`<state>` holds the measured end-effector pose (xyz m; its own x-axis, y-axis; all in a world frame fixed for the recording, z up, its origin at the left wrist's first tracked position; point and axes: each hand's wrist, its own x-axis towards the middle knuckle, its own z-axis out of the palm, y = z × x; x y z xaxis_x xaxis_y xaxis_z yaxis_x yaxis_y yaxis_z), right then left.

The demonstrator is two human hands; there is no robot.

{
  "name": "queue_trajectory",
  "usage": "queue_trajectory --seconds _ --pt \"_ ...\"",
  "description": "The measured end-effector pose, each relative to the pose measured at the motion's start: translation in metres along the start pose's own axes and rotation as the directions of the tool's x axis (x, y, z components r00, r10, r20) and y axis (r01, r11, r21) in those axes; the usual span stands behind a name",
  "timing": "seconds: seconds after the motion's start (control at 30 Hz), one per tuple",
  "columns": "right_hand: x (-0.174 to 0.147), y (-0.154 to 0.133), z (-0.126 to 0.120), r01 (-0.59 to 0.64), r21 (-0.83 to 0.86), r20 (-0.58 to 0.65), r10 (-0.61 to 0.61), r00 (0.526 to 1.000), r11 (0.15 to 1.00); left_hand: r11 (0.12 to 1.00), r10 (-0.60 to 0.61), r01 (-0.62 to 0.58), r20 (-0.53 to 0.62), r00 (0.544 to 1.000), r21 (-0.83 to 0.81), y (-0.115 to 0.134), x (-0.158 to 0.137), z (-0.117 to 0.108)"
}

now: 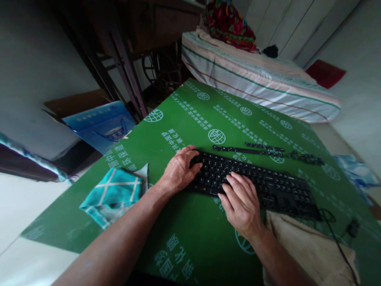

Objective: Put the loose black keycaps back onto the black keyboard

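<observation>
The black keyboard [285, 186] lies flat on the green counter [202, 238], under both your hands. Your left hand [178, 169] is at its left end, thumb and forefinger apart over the keys; whether they clamp anything cannot be told. Your right hand [242, 202] reaches over the front keys, fingers slightly spread, thumb apart, no hold visible. Recommended: steady the casing with the left so it does not slide, and keep the right fingertips light and square to the keys; slanted pressure could disturb their neighbours. Loose black keycaps [309, 159] lie near the far edge; avoid nudging the keyboard into them. Mind the cable [342, 254], which crosses the beige cloth [306, 242].
</observation>
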<state>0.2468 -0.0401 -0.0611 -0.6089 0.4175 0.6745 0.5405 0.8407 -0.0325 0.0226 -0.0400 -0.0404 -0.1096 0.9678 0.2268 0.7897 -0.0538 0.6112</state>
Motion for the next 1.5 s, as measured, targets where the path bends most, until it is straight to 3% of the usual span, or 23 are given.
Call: queue_trajectory --seconds 0.23,0.5,0.7,1.03,1.23,1.37,1.5 --pt "0.002 -0.003 0.000 0.013 -0.009 0.046 -0.012 0.999 1.000 1.000 0.009 -0.009 0.005 1.000 0.006 0.000 0.001 0.000" --pt "0.001 0.000 -0.001 -0.025 0.026 -0.016 0.025 1.000 0.999 1.000 0.016 -0.016 -0.002 1.000 0.006 -0.001 0.001 0.000" --pt "0.001 -0.002 -0.001 -0.040 0.022 0.031 0.039 0.999 0.999 1.000 0.022 -0.022 0.000 1.000 -0.004 -0.001 0.000 -0.002" --pt "-0.001 0.010 0.000 -0.162 0.116 -0.050 0.168 0.984 0.980 1.000 0.027 -0.027 0.000 1.000 0.009 -0.001 0.000 -0.003" --pt "0.002 0.003 -0.001 -0.078 0.099 0.003 0.078 0.997 0.992 1.000 0.024 -0.024 0.003 1.000 0.003 -0.002 0.000 -0.003" --pt "0.005 -0.002 -0.001 -0.108 0.066 0.060 0.104 0.993 0.992 0.999 0.030 -0.030 -0.004 1.000 0.011 -0.005 0.000 -0.003" --pt "0.007 -0.002 0.001 -0.118 0.074 0.042 0.116 0.992 0.990 0.999 0.032 -0.032 -0.006 0.999 0.018 -0.008 0.001 -0.005"
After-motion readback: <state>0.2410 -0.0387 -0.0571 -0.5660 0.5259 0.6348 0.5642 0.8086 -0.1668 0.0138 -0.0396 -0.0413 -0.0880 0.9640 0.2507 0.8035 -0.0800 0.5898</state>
